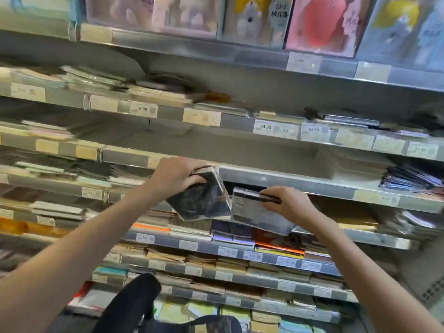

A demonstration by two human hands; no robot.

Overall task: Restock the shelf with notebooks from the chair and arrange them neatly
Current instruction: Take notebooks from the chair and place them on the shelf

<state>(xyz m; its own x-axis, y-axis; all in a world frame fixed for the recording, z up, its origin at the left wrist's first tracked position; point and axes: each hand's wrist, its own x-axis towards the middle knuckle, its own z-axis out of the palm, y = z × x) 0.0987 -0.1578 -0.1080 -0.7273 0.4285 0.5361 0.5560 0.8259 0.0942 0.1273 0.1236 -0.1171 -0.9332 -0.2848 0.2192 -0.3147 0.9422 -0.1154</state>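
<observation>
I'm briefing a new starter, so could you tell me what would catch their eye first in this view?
First, the two hands at centre: the left hand grips a dark wrapped notebook, and the right hand holds a second wrapped notebook beside it, in front of a shelf edge. Next, the colourful cartoon covers along the top, and the black chair back at the bottom.

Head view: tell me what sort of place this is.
Most likely a stationery shop: tiered shelves stacked with notebooks, and price tags along each shelf edge.
</observation>
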